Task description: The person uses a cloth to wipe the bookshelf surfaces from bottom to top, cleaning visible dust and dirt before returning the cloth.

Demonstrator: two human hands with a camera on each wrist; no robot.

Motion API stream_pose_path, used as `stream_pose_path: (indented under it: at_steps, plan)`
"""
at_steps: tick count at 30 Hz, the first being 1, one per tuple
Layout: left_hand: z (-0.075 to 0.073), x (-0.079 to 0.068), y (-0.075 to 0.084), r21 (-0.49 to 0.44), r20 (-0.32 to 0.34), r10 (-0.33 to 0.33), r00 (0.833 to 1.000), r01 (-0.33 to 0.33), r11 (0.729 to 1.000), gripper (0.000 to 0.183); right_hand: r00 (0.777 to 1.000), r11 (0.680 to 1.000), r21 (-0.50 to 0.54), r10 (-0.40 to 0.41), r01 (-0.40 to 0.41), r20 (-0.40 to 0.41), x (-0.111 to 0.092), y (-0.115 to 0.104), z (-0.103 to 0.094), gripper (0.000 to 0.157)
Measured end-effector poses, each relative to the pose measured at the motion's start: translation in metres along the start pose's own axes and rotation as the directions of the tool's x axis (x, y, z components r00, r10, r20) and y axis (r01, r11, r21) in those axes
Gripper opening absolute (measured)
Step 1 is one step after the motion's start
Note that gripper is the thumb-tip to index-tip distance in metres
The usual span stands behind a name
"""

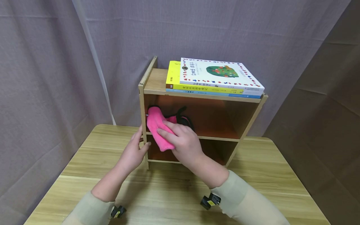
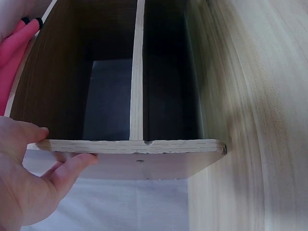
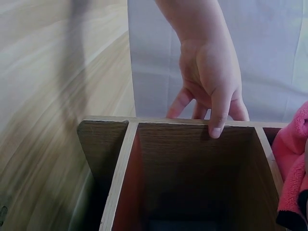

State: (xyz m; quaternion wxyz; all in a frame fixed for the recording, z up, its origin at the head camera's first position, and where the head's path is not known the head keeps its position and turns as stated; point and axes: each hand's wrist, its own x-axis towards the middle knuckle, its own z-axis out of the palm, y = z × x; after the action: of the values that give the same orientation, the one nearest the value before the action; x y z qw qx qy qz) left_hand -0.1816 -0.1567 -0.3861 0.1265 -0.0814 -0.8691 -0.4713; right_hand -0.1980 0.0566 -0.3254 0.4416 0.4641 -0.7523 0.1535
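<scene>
A small wooden shelf [image 1: 203,137] stands on the table. My left hand [image 1: 135,154] grips its left side panel [image 2: 139,147], thumb at the front edge and fingers along the outer face. At the front of the upper compartment, my right hand [image 1: 185,142] holds a pink cloth [image 1: 157,125], which hangs down past the middle board. Black edging [image 3: 291,220] shows on the cloth in the right wrist view. Behind my right fingers lies a dark bundle [image 1: 185,120] with a black strap and some pink, partly hidden by the hand.
A stack of books lies on the shelf top: a white book [image 1: 222,73] over a yellow book [image 1: 172,75] and a blue book [image 1: 244,95]. The wooden table [image 1: 84,168] extends around the shelf. Grey curtains [image 1: 126,37] hang behind and at the left, with a brown one [image 1: 317,118] at the right.
</scene>
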Motion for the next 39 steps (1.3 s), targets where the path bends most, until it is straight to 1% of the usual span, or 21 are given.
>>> stream_pose_path:
  at_steps: [13, 17, 21, 26, 35, 39]
  plan:
    - [0.0, 0.0, -0.001, 0.003, -0.009, -0.003, 1.0, 0.003, 1.0, 0.081, 1.0, 1.0, 0.007, -0.011, 0.011, 0.013, 0.0, -0.004, -0.008, 0.038]
    - [0.0, 0.0, -0.001, -0.001, -0.01, 0.0, 1.0, 0.0, 1.0, 0.08, 1.0, 1.0, -0.003, 0.012, -0.012, 0.0, 0.0, -0.005, -0.008, 0.037]
    - [0.001, 0.0, -0.001, 0.004, -0.011, 0.009, 1.0, -0.008, 1.0, 0.082, 0.997, 0.998, -0.019, 0.063, -0.064, -0.033, 0.002, -0.004, -0.01, 0.039]
    - [0.002, 0.0, 0.0, 0.007, -0.012, 0.011, 1.0, -0.011, 1.0, 0.082, 0.99, 0.992, -0.008, 0.122, -0.123, -0.076, 0.008, -0.002, -0.013, 0.04]
    - [0.002, 0.001, 0.001, 0.012, -0.002, -0.009, 1.0, 0.009, 1.0, 0.082, 0.972, 0.987, 0.026, 0.163, -0.161, -0.17, 0.023, -0.001, -0.009, 0.04]
    - [0.001, 0.0, 0.0, 0.01, -0.007, -0.014, 1.0, 0.014, 1.0, 0.083, 0.961, 0.98, 0.038, 0.199, -0.195, -0.195, 0.03, 0.0, -0.005, 0.037]
